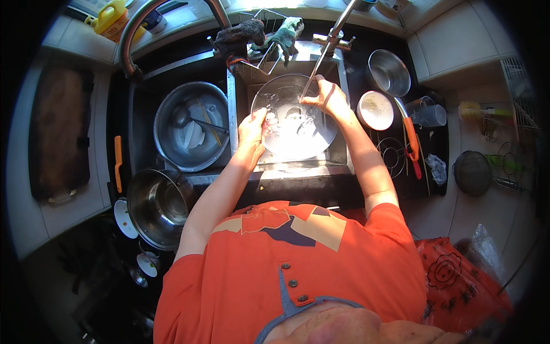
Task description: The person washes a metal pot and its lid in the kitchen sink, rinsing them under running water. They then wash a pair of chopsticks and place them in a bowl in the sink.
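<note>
A wide round metal pan or basin (296,137), bright with glare, is tilted over the right bowl of a double sink (245,86). My left hand (252,131) grips its left rim, thumb on the inside. At its upper right edge is my right hand (326,96), with thumb and forefinger spread over the rim beside a thin metal faucet spout (320,60). Clear water seems to move inside the vessel. In the left sink bowl sits a large metal basin (165,144) holding a ladle (182,116), a white bowl (194,135) and chopsticks (207,114).
A deep steel pot (142,215) stands at the lower left, near an orange-handled tool (118,163). Cloths (288,34) hang on a wire rack behind the sink. To the right are a saucepan (389,71), a white bowl (375,111) and a plastic cup (432,115).
</note>
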Action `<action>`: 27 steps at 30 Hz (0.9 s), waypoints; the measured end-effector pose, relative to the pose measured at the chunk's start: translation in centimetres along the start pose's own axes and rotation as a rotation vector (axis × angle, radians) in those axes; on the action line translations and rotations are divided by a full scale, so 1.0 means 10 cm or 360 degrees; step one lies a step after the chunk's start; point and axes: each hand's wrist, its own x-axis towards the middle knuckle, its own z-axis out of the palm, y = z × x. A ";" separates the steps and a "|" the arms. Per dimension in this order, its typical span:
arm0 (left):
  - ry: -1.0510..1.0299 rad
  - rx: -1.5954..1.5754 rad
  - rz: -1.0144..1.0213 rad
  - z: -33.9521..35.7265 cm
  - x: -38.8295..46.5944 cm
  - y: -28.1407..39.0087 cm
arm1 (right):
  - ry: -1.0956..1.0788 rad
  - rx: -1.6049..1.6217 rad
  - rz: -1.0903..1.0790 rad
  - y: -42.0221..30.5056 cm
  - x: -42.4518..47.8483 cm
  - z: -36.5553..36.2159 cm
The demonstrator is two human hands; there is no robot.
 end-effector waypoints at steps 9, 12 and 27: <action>-0.0094 0.0853 -0.0096 -0.08 0.12 -0.10 | 0.0403 0.0268 0.0040 0.05 -0.12 -0.06; 0.0061 0.0668 -0.0086 0.12 0.07 -0.09 | 0.0339 0.0713 -0.0007 0.11 -0.19 -0.19; 0.0180 0.1489 0.0197 0.19 0.41 0.11 | -0.0221 0.2359 0.0355 0.20 -0.76 0.06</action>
